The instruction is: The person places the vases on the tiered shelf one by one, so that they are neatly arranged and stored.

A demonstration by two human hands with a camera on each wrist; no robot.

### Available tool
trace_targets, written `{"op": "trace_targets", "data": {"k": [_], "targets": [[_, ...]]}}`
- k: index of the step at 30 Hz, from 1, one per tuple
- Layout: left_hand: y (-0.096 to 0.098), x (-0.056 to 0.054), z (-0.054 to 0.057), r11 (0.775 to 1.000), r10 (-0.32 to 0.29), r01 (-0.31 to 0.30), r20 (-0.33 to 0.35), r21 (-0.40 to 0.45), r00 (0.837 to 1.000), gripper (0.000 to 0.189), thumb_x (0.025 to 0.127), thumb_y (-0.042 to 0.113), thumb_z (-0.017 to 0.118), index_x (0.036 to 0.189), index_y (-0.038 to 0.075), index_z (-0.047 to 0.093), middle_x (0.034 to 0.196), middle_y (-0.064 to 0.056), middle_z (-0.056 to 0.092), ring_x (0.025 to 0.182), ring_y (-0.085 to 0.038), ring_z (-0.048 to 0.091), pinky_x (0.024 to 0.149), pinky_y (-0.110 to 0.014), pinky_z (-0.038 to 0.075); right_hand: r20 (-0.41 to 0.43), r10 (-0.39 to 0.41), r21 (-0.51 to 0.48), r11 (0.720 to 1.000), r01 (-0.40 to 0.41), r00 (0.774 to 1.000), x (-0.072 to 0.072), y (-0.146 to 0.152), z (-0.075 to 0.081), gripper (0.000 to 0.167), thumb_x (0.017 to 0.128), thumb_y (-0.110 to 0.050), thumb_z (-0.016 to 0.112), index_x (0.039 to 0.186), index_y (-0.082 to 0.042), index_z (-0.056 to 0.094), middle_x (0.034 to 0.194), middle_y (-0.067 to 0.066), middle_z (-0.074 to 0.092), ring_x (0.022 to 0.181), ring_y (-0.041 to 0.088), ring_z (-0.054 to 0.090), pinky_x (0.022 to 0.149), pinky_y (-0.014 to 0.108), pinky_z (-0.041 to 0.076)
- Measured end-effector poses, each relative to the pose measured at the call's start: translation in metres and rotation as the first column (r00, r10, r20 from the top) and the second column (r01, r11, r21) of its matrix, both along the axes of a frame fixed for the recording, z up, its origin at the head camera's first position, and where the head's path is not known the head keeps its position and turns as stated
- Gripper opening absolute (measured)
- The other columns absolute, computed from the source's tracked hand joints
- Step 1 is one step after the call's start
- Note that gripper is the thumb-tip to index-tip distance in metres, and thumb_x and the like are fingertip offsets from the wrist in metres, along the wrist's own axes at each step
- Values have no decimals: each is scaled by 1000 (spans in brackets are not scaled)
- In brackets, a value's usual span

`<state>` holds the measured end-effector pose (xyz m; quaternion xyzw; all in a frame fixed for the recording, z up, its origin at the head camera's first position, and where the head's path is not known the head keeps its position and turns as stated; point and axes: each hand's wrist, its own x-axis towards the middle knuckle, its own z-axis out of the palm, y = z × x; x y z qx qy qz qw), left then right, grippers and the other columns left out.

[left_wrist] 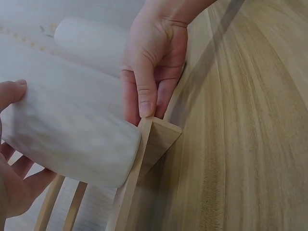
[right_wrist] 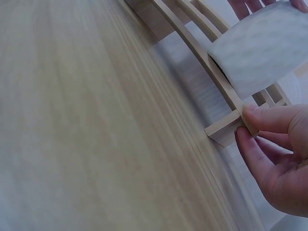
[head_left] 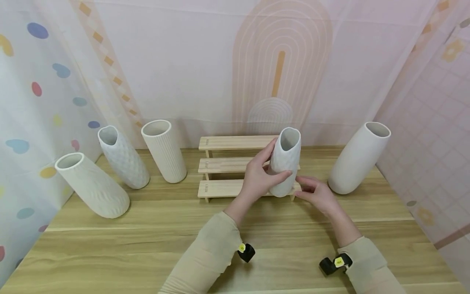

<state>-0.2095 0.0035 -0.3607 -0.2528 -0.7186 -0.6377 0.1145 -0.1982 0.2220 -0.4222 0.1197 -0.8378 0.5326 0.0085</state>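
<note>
A white dimpled vase (head_left: 286, 163) with a notched rim is at the right end of the bottom step of a three-tier wooden stand (head_left: 220, 188). My left hand (head_left: 258, 173) grips this vase from its left side, thumb across the front. In the left wrist view the vase's base (left_wrist: 120, 159) meets the step's board, slightly tilted. My right hand (head_left: 315, 194) pinches the right end of that bottom step between thumb and fingers, as the right wrist view shows with the hand (right_wrist: 279, 159) at the board's corner.
On the left of the table stand a wavy-textured vase (head_left: 95, 188), a diamond-patterned vase (head_left: 126, 161) and a ribbed vase (head_left: 167, 155). A smooth white vase (head_left: 358, 161) stands on the right. A patterned curtain (head_left: 183, 61) hangs behind the table (head_left: 147, 245).
</note>
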Motion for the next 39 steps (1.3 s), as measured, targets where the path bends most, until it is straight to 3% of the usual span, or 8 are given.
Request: {"op": "trace_targets", "data": {"k": [12, 21, 29, 35, 39], "targets": [[-1, 2, -7, 1000, -19, 19, -7, -24, 1000, 85, 79, 10, 85, 152, 23, 42, 141, 3, 54, 124, -12, 52, 93, -33, 52, 20, -8, 12, 1000, 7, 1000, 0, 2, -1, 48, 89, -4, 73, 132, 9, 57, 133, 28, 54, 104, 32, 62, 80, 18, 50], [2, 5, -8, 997, 63, -64, -19, -51, 998, 85, 76, 14, 88, 150, 22, 46, 136, 0, 58, 121, -12, 54, 89, -32, 54, 8, -3, 30, 1000, 3, 1000, 1, 2, 0, 46, 90, -4, 72, 131, 10, 57, 134, 28, 54, 108, 36, 60, 84, 19, 48], [-2, 5, -10, 999, 6, -6, -10, -34, 1000, 85, 79, 13, 85, 152, 24, 42, 140, 2, 55, 124, -11, 52, 93, -31, 52, 14, 7, 50, 999, -7, 1000, -1, 5, -1, 47, 91, -6, 72, 133, 9, 57, 136, 27, 53, 110, 39, 60, 84, 17, 48], [-13, 11, -14, 1000, 1, 0, 71, -5, 998, 74, 82, 10, 82, 148, 18, 48, 137, -3, 57, 122, -22, 56, 89, -38, 55, 15, 18, 44, 999, -19, 1000, -1, 7, 0, 47, 91, -6, 72, 133, 8, 57, 137, 27, 53, 109, 39, 62, 82, 17, 48], [-24, 15, -18, 1000, 15, -15, 84, 4, 996, 70, 83, 9, 81, 146, 12, 50, 136, -11, 58, 123, -30, 56, 93, -45, 52, 17, 20, 43, 999, -21, 1000, 1, 7, 4, 48, 90, -6, 73, 134, 7, 57, 138, 26, 53, 109, 38, 62, 83, 18, 49]]}}
